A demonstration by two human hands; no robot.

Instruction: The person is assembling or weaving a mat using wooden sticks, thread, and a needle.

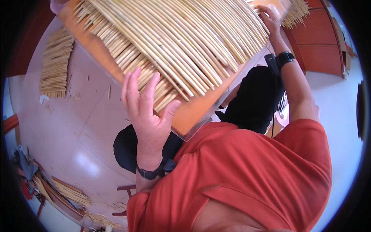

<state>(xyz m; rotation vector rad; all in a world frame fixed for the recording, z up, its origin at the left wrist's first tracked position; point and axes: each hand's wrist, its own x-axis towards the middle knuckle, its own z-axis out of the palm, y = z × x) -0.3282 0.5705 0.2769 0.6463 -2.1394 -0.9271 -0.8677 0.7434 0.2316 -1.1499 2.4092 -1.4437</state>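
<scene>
Pale, straight wooden sticks [181,46] lie side by side in a dense layer over an orange board [193,112] with a clear plastic rim. My left hand [145,104] is at the near left corner, fingers spread and touching the uneven stick ends. At the far right edge my right hand [270,21] has its fingers curled on the ends of the sticks, the fingertips partly hidden among them.
More sticks lie on the pink floor [96,139] in a mat [56,63] at left and a bundle [71,191] at lower left. Another pile [295,13] tops a red-brown cabinet [317,42] at right. My dark-clad knees sit below the board.
</scene>
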